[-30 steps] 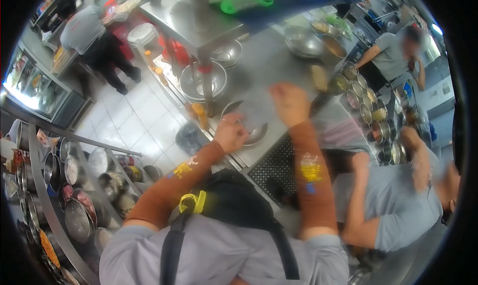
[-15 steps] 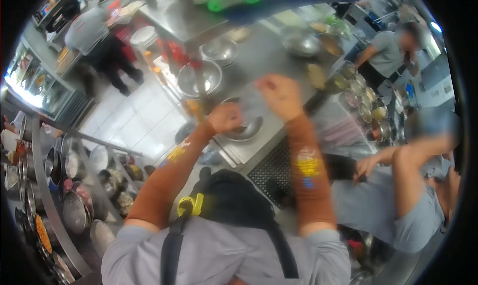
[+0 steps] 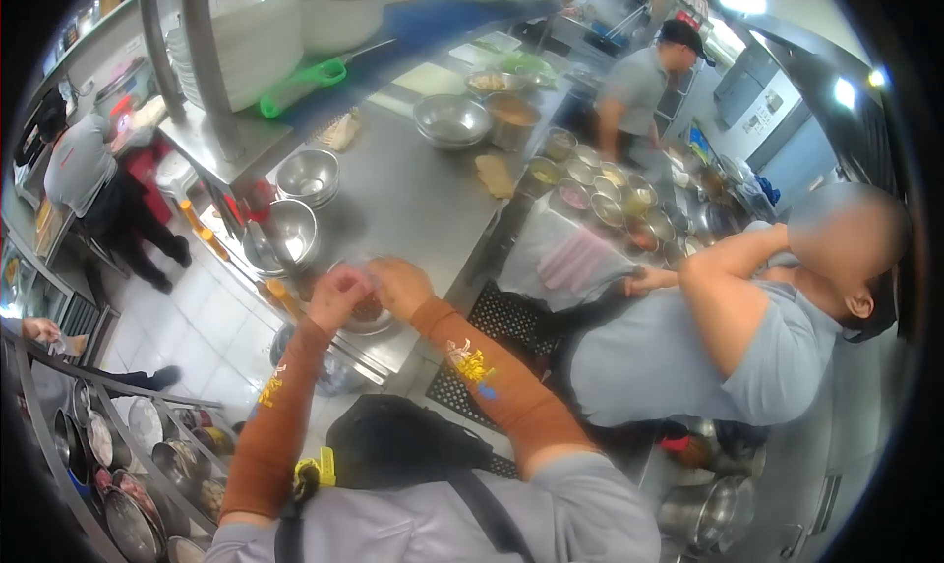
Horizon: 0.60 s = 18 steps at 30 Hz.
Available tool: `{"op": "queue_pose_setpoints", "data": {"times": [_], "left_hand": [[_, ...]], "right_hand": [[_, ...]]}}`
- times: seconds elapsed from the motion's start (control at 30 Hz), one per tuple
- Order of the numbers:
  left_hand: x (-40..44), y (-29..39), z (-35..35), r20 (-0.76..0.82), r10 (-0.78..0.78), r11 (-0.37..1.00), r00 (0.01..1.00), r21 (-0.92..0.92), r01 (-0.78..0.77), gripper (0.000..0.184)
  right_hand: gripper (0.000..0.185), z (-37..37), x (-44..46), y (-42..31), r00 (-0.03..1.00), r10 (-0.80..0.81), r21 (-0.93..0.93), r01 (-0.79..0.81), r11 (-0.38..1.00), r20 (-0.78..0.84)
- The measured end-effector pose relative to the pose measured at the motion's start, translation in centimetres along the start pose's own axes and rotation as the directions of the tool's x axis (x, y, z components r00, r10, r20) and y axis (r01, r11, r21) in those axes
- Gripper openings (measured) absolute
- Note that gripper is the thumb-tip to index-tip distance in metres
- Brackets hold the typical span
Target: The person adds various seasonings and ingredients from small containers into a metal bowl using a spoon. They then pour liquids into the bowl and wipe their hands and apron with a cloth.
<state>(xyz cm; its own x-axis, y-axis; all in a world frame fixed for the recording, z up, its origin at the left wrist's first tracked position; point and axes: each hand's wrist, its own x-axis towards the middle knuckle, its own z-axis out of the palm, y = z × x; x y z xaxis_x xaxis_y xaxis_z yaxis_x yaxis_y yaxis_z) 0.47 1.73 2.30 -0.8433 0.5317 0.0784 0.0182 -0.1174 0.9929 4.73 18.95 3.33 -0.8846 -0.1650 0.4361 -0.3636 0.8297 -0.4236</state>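
Both my hands meet over a metal bowl (image 3: 372, 326) at the near corner of the steel counter. My left hand (image 3: 338, 297) is closed, its fingers pinched together. Against it, my right hand (image 3: 403, 288) has its fingers curled inward and pressed close. Whatever sits between the fingertips is too small and blurred to make out. Something reddish brown shows inside the bowl under the hands, which cover much of it. Just left of my hands stands a larger metal bowl (image 3: 285, 235), and beyond it is a stack of smaller bowls (image 3: 308, 177).
A person in grey (image 3: 678, 356) stands close at my right. Several small containers (image 3: 608, 209) line the station ahead, beside pink cloths (image 3: 575, 259). On the counter (image 3: 413, 231) are another metal bowl (image 3: 451, 118) and a yellowish cloth (image 3: 494, 177). Shelf posts (image 3: 205, 61) rise at the left.
My hands were apart above the bowl and are now together over it. The view has swung right, bringing the nearby person more fully into sight.
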Motion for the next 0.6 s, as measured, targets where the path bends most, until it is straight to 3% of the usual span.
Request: {"op": "queue_pose_setpoints", "data": {"times": [0.1,0.17,0.2,0.23,0.3,0.33,0.4,0.5,0.53,0.6], "left_hand": [[-1.3,1.9,-0.7,0.014,-0.08,0.997,0.997,-0.005,0.08,0.014],[-2.2,-0.1,-3.2,-0.102,0.238,0.952,0.966,0.223,-0.211,0.027],[-3.4,1.2,-3.9,-0.103,0.317,0.901,0.943,0.344,-0.265,0.041],[-5.4,5.2,-4.2,-0.044,0.294,0.872,0.955,0.421,-0.249,0.052],[-6.9,3.1,-6.7,-0.031,0.173,0.969,0.984,0.182,-0.165,0.052],[-8.1,2.9,-7.7,-0.106,0.028,0.997,0.994,0.078,-0.02,0.045],[-10.1,0.6,-10.4,-0.214,-0.055,0.991,0.975,0.107,0.079,0.038],[-14.5,-1.9,-13.9,-0.302,-0.298,0.954,0.905,-0.107,0.279,0.043],[-16.3,-2.2,-14.2,-0.374,-0.24,0.971,0.896,-0.115,0.212,0.045],[-20.3,-2.5,-14.2,-0.508,-0.115,0.992,0.854,-0.099,0.074,0.05]], "right_hand": [[0.016,0.1,-0.2,-0.8,0.995,0.098,-0.028,-0.097,0.995,0.036],[0.015,0.4,-0.4,-1.6,0.981,-0.026,0.017,0.03,0.999,-0.193],[0.017,0.2,-0.1,-3.0,0.984,0.144,0.235,-0.116,0.965,-0.107],[0.019,-0.4,0.5,-5.0,0.957,0.288,0.414,-0.277,0.867,0.037],[0.028,0.2,2.2,-8.4,0.847,0.381,0.668,-0.529,0.524,0.372],[0.031,1.9,2.3,-9.2,0.867,0.319,0.647,-0.499,0.577,0.384],[0.037,4.6,3.3,-10.6,0.913,0.197,0.614,-0.388,0.687,0.356],[0.039,8.7,2.6,-14.7,0.954,-0.15,0.502,0.001,0.865,0.258],[0.04,9.9,2.1,-15.6,0.936,-0.262,0.454,0.134,0.881,0.233],[0.039,13.0,1.6,-17.0,0.94,-0.28,0.406,0.183,0.895,0.193]]}}
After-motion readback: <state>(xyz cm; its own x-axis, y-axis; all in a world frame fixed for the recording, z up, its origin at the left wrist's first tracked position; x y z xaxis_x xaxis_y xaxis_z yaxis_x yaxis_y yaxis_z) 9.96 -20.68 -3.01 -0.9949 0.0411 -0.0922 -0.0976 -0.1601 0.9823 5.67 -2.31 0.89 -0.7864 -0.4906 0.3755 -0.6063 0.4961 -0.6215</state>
